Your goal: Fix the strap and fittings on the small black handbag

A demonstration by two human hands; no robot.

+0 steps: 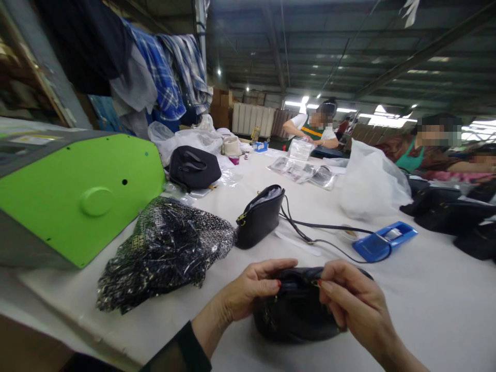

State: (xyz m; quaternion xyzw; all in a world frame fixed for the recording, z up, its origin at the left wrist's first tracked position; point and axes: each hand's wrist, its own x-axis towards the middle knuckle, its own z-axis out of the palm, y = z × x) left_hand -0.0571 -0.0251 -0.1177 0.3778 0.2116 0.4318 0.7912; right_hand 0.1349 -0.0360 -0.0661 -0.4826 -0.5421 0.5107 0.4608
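Black pouch (298, 315) between both hands

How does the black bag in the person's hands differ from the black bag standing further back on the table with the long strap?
The held bag is gripped at its top edge by the left hand and right hand; the standing bag is untouched. The held bag looks slumped and rounded; the standing bag sits upright and keeps its shape. The standing bag's strap trails across the white table; no strap shows on the held bag. Both are small, dark and have gold-coloured hardware.
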